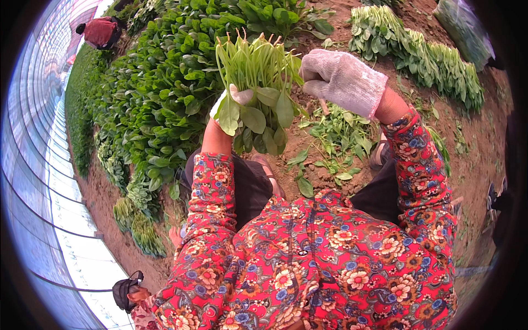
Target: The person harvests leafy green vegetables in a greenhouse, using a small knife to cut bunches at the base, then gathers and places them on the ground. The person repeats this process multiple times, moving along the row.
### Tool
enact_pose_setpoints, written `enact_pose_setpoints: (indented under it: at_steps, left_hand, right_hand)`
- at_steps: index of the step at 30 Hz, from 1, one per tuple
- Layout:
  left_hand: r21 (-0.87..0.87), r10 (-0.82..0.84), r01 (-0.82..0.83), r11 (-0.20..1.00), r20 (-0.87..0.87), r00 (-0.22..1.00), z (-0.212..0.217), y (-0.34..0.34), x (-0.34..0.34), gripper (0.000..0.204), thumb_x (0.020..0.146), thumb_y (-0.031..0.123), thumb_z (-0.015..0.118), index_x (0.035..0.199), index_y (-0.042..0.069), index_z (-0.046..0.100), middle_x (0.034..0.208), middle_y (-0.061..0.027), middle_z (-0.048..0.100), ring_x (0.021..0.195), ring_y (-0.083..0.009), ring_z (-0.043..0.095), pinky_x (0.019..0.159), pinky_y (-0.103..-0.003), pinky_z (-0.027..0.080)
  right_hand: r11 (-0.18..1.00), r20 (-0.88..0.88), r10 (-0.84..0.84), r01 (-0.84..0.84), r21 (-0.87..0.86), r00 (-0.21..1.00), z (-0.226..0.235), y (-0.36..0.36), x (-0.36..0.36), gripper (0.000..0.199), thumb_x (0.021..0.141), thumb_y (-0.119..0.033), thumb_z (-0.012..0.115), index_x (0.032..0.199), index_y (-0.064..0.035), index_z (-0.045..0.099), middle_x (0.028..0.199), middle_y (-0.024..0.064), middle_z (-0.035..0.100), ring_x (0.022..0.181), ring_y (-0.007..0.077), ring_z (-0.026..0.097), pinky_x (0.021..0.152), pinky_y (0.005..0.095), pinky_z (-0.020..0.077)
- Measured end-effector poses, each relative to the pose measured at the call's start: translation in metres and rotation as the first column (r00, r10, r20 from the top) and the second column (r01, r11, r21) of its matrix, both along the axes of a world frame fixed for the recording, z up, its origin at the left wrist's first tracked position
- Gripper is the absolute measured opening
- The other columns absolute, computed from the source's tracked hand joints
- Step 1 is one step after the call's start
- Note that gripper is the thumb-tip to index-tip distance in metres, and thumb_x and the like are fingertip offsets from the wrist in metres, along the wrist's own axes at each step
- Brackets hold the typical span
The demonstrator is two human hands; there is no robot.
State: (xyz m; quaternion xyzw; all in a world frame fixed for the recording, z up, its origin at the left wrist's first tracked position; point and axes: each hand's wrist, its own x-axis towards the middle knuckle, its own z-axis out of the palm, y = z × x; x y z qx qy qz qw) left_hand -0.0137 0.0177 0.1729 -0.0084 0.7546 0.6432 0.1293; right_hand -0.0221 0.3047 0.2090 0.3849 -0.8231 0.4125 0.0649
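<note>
My left hand [240,94], in a pale glove, is closed around a bunch of spinach [254,61]. The thin root ends point up and away from me, while broad leaves hang below the grip. Most of the left fingers are hidden behind the stems. Just right of the bunch is my right hand [342,81], in a dusty white knit glove. Its fingers are curled in toward the thumb, close to the bunch's edge; whether something small is pinched there cannot be made out.
Growing spinach [159,82] fills the left. Loose leaves [344,137] litter the soil between my feet. Rows of cut bunches [418,49] lie at far right, beside a plastic bag [465,30]; more bunches [140,220] lie left. Other people [100,32] are at far left and lower left [132,297].
</note>
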Motion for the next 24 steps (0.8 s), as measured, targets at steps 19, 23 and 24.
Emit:
enact_pose_setpoints:
  at_steps: [19,23,24]
  left_hand:
    - [-0.189,-0.165,0.17,0.967,0.044,0.985,-0.025,-0.015,-0.022,0.057,0.093,0.021,0.064,0.143,-0.002,0.049,0.129,-0.0128,0.063,0.108,-0.0203,0.064,0.092,-0.033,0.052]
    - [-0.039,-0.159,0.161,0.986,0.038,0.987,-0.01,-0.005,-0.01,0.067,0.076,0.005,0.07,0.14,0.001,0.053,0.126,-0.0081,0.065,0.109,-0.0173,0.062,0.095,-0.033,0.05]
    - [-0.067,-0.168,0.171,0.983,0.043,0.985,-0.009,-0.003,-0.009,0.066,0.076,0.006,0.07,0.14,0.001,0.053,0.125,-0.0081,0.065,0.109,-0.0175,0.062,0.096,-0.033,0.049]
  right_hand:
    - [0.882,-0.234,-0.452,0.391,-0.264,0.861,-0.027,-0.031,-0.02,0.044,0.082,-0.023,0.079,0.117,-0.0057,0.061,0.105,0.009,0.063,0.089,0.0224,0.07,0.078,0.0352,0.0571]
    - [0.861,-0.058,-0.496,0.481,-0.163,0.867,-0.034,-0.038,-0.023,0.045,0.079,-0.032,0.079,0.114,-0.0111,0.06,0.11,0.0124,0.061,0.1,0.0335,0.065,0.084,0.0434,0.0539]
    - [0.853,-0.042,-0.489,0.468,-0.231,0.871,-0.035,-0.04,-0.024,0.045,0.079,-0.029,0.079,0.115,-0.0111,0.059,0.105,0.0117,0.063,0.099,0.0332,0.066,0.084,0.043,0.0537]
